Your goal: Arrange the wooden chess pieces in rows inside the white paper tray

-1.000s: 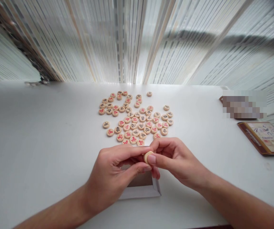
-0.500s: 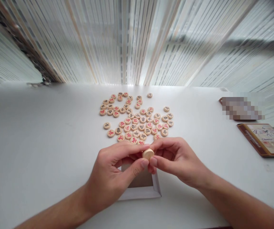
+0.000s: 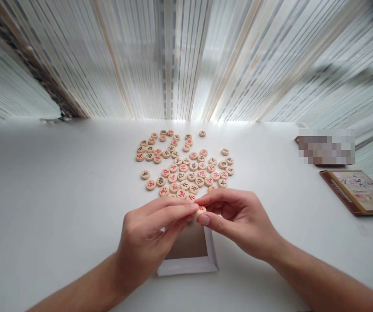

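Two bare hands meet above a white tabletop (image 3: 76,203), a single round game piece (image 3: 200,210) between their fingertips. The right hand (image 3: 200,209) is closed on this piece, its thumb at the near edge and its forefinger at the far side; its remaining fingers curl behind and are only partly seen. The left hand (image 3: 192,212) reaches in from the other side, fingers nearly straight and tips against or just beside the piece; its thumb is largely obscured, so whether it also grips cannot be told. The piece shows part of a red character, too covered to read. Beneath the hands lies a shallow tray (image 3: 188,267) with a white rim and brown floor; its near edge and right side are visible, while its far and left portions are mostly concealed. Beyond it, loose pieces (image 3: 191,176), marked in red or black, spread over the tabletop; the nearest are partly covered by the fingers, and the characters on the farthest are hard to make out. At right, a brown-bordered flat box or booklet (image 3: 364,190) runs near the margin; behind it, a second object (image 3: 326,151) is masked by pixelation. A striped curtain (image 3: 186,60) fills the background, blurred toward the upper corners. Both forearms are cut off below.
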Available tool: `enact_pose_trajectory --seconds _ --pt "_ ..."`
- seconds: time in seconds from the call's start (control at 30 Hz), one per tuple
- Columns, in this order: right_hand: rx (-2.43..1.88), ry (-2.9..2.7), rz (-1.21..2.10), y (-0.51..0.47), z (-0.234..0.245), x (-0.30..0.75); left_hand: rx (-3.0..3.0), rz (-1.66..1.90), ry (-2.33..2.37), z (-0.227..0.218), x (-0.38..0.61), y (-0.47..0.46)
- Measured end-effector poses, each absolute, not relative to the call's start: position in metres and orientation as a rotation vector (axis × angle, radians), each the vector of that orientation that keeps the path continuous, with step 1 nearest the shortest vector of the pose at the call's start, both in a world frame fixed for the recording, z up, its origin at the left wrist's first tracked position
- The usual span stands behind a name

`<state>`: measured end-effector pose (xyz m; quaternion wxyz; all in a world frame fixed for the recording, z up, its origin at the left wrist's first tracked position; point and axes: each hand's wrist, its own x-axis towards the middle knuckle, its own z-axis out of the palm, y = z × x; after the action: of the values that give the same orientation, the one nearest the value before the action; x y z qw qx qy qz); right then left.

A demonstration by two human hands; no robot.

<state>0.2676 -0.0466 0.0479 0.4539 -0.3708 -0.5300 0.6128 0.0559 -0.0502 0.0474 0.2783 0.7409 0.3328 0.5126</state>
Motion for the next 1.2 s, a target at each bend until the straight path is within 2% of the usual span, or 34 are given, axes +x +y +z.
enact_pose_trajectory --seconds 0.33,0.63,0.83,1.2 --pt "-0.849 -1.74 0.919 -0.047 0.046 0.271 1.391 1.129 0.924 0.055 0.057 -0.052" --pt "-0.885 -2.087 0.584 -0.045 0.064 0.275 1.596 1.119 0.996 0.051 0.055 -0.051" --pt "-1.009 -2.289 0.585 -0.042 0.069 0.289 1.867 1.267 1.154 0.051 0.045 -0.042" --pt "-1.224 -2.399 0.659 -0.045 0.056 0.287 1.904 1.181 1.277 0.047 0.042 -0.034"
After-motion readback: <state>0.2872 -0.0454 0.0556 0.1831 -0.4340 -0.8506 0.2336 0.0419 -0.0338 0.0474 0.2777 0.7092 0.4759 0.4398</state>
